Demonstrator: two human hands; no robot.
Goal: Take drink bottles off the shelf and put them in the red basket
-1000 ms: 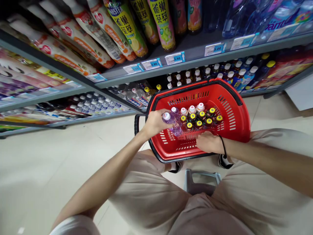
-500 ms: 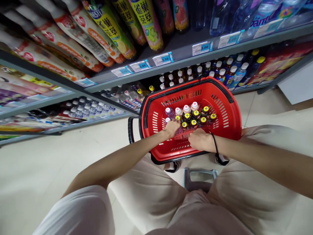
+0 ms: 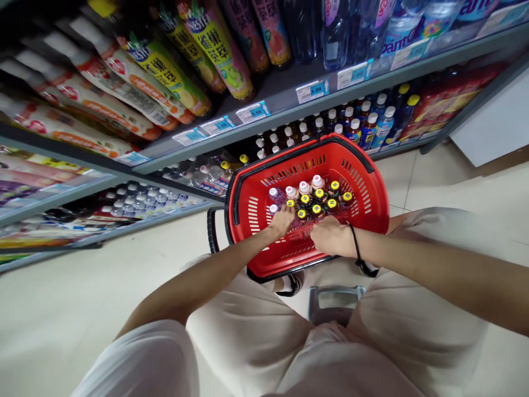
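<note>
Between my knees stands a red shopping basket (image 3: 289, 255) with upright drink bottles in it. Most are dark bottles with yellow caps (image 3: 317, 210); behind them are white-capped bottles (image 3: 304, 187), and purple-tinted bottles (image 3: 276, 195) stand at the left. My left hand (image 3: 282, 222) is closed at the front-left of the group, its fingers on a yellow-capped bottle (image 3: 290, 204). To its right my right hand (image 3: 330, 236), with a black band at the wrist, is curled low in front of the bottles. Its fingertips are hidden, so what it holds does not show.
A drinks shelf (image 3: 273, 113) with price tags crosses the view behind the basket, stocked with bottles on several levels. The basket's black handle (image 3: 212, 229) sticks out at left. Below is a grey stool (image 3: 334, 303) between my legs. A white block (image 3: 490, 129) stands at right.
The whole view has shifted, so basket and shelf appear a little farther left. Both hands keep nearly the same places at the bottles.
</note>
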